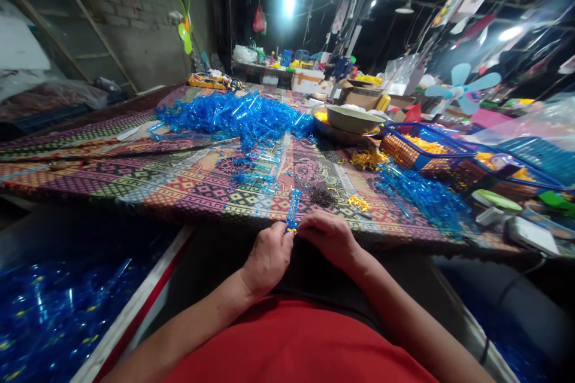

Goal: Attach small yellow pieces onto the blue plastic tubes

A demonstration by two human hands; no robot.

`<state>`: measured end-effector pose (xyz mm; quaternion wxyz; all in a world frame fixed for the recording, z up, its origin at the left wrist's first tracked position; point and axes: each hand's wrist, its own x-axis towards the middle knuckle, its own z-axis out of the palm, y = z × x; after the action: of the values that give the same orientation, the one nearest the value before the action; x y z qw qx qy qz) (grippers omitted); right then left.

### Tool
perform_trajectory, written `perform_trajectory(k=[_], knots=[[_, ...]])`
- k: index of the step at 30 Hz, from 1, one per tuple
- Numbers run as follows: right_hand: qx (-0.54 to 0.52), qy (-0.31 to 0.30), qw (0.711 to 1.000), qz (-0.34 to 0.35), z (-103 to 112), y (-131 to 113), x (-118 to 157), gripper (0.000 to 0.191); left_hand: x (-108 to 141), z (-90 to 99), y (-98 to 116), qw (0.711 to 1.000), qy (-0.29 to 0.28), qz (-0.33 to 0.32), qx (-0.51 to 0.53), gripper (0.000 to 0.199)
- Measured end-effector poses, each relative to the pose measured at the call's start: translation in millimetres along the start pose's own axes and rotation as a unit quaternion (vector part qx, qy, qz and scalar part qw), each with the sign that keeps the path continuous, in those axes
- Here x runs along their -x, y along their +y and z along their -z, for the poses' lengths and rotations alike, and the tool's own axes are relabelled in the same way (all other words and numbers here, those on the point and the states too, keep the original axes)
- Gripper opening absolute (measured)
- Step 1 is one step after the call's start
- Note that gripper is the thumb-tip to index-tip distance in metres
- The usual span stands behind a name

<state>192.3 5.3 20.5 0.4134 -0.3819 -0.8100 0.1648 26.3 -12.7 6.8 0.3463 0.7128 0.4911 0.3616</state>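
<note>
At the table's near edge, my left hand [269, 256] is closed round the lower end of a clear blue plastic piece [293, 208]. The piece points away from me, and small yellow bits show at its near end. Just to its right is my right hand [331, 238], fingers bent and pressed together by that yellow end. Whatever its fingertips hold is too small to tell. Beyond my hands lie a little pile of dark small parts [321, 196] and a little pile of yellow small parts [359, 203].
A large heap of blue plastic pieces [238, 116] covers the patterned cloth [179, 182] further back. More blue pieces [426, 197] lie at right, beside blue baskets [426, 158] and a metal bowl [353, 119]. A light-blue fan [460, 90] stands behind. Blue items [49, 317] fill a bin at lower left.
</note>
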Motion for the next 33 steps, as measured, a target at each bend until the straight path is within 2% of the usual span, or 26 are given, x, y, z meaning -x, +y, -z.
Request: perform_trajectory(k=[5, 11, 21, 25, 30, 33], knots=[[0.006, -0.005, 1.000, 0.025, 1.2, 0.7, -1.4, 0.012, 0.4, 3.4, 2.8, 1.000, 0.005, -0.013, -0.017, 0.022], [0.010, 0.021, 0.999, 0.046, 1.1, 2.4, -0.9, 0.004, -2.2, 5.7, 3.1, 0.999, -0.014, -0.029, -0.033, 0.025], [-0.006, -0.002, 1.000, 0.018, 4.8, 6.6, -5.6, 0.009, -4.7, 7.9, 5.7, 0.996, -0.039, -0.054, -0.057, 0.026], [0.026, 0.005, 0.998, 0.056, 7.8, 6.5, -5.6, 0.013, -5.4, 9.8, 5.0, 0.998, -0.047, -0.046, -0.022, 0.024], [0.060, -0.054, 0.988, 0.133, 16.0, 5.8, -10.7, 0.014, -4.4, 14.3, 8.3, 0.995, -0.081, -0.019, 0.052, 0.024], [0.069, -0.037, 0.983, 0.168, 17.2, 8.2, -9.8, 0.014, -3.3, 18.7, 13.4, 0.991, -0.087, -0.002, 0.103, 0.023]])
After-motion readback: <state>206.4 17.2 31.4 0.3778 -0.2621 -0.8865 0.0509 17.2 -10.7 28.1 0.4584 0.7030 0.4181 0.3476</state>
